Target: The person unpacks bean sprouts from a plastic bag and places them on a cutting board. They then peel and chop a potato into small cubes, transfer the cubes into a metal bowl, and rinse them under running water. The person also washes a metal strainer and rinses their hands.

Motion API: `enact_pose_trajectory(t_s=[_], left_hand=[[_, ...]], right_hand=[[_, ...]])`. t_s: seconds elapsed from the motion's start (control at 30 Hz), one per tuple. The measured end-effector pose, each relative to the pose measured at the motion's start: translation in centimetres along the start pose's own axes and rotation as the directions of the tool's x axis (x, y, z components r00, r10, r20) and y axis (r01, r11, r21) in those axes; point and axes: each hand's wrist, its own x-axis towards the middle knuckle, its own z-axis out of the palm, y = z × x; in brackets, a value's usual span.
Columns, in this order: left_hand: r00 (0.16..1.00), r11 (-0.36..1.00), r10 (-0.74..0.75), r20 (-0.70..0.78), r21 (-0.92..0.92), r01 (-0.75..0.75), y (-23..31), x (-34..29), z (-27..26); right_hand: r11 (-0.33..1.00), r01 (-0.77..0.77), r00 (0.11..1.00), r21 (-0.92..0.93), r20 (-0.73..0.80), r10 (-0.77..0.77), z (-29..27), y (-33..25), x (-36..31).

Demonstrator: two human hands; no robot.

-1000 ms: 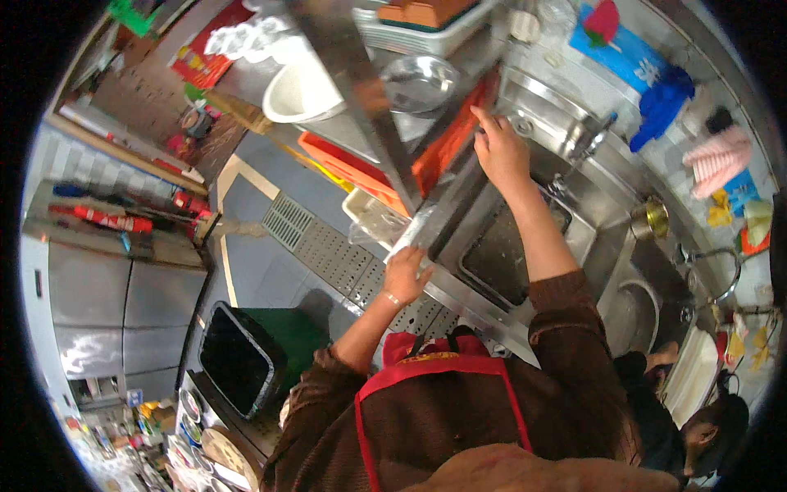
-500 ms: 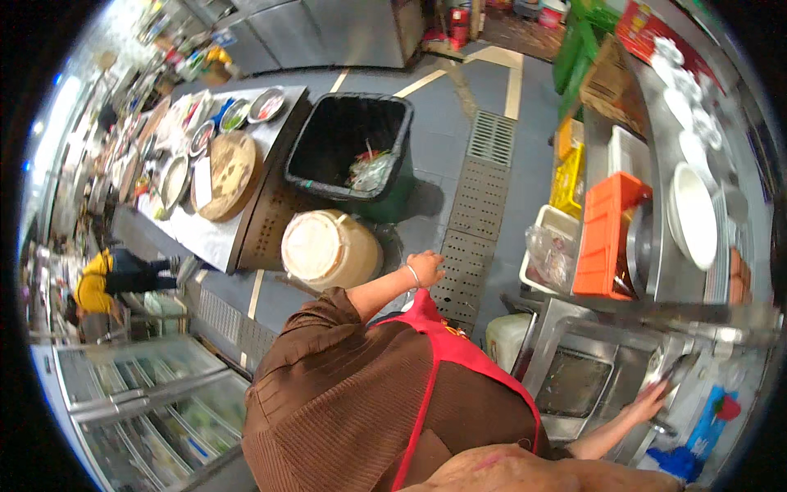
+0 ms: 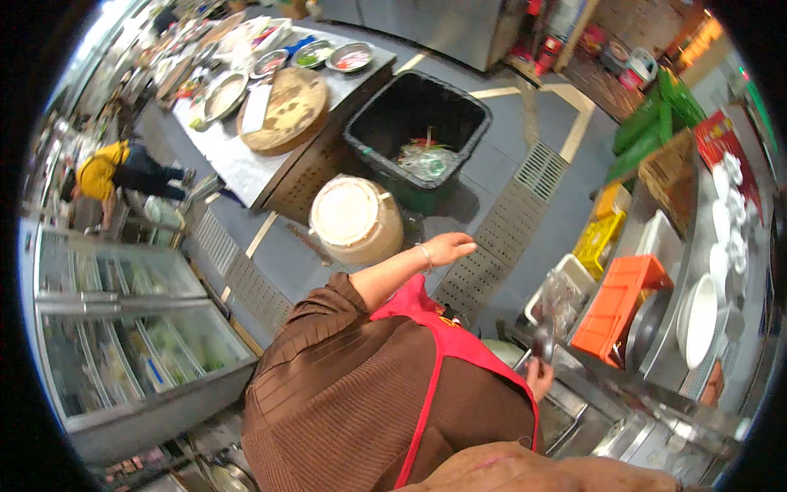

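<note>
My left hand (image 3: 451, 248), with a bracelet at its wrist, is stretched out in front of me above the grey floor. Its fingers are extended and it holds nothing. The cream lidded barrel (image 3: 354, 220) stands just to its left. My right hand (image 3: 539, 379) is by the edge of the metal sink (image 3: 566, 414), closed around a dark, rounded, shiny utensil (image 3: 543, 338). Blur and its small size hide its exact kind. Close beyond it sits a white bin (image 3: 579, 272) with clear plastic in it.
A black-lined waste bin (image 3: 469, 170) stands ahead. To its left, a worktable (image 3: 215, 156) carries a round chopping board (image 3: 305, 102), a cleaver (image 3: 257, 107) and several bowls. An orange crate (image 3: 616, 316) is at right. A person (image 3: 115, 168) bends at far left beyond the glass-door fridge (image 3: 123, 275).
My right hand has come from over the sink's right side to its near left edge, carrying the dark utensil. The view has turned right. My left hand stays outstretched.
</note>
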Motion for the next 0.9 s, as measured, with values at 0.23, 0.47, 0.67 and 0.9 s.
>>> enact_pose_trajectory(t_s=[0.23, 0.47, 0.67, 0.9], left_hand=[[0.975, 0.677, -0.137, 0.175, -0.702, 0.222, 3.1, -6.9, -5.0], [0.902, 0.496, -0.324, -0.284, -0.863, -0.094, -5.1, -11.6, -14.6], [0.581, 0.527, -0.546, -0.604, -0.786, -0.322, -12.1, -15.8, -22.7], [0.330, 0.453, -0.662, -0.673, -0.710, -0.539, -16.6, -16.8, -29.0]], right_hand=[[0.491, 0.850, 0.502, -0.189, 0.571, -0.650, 18.2, -15.0, 3.4], [0.546, 0.834, 0.316, 0.081, 0.742, -0.592, 34.6, -24.0, 0.9], [0.869, 0.454, 0.393, 0.197, 0.831, -0.394, 46.4, -28.2, 3.1], [0.997, 0.070, 0.381, 0.020, 0.923, -0.045, 64.7, -34.2, 10.3]])
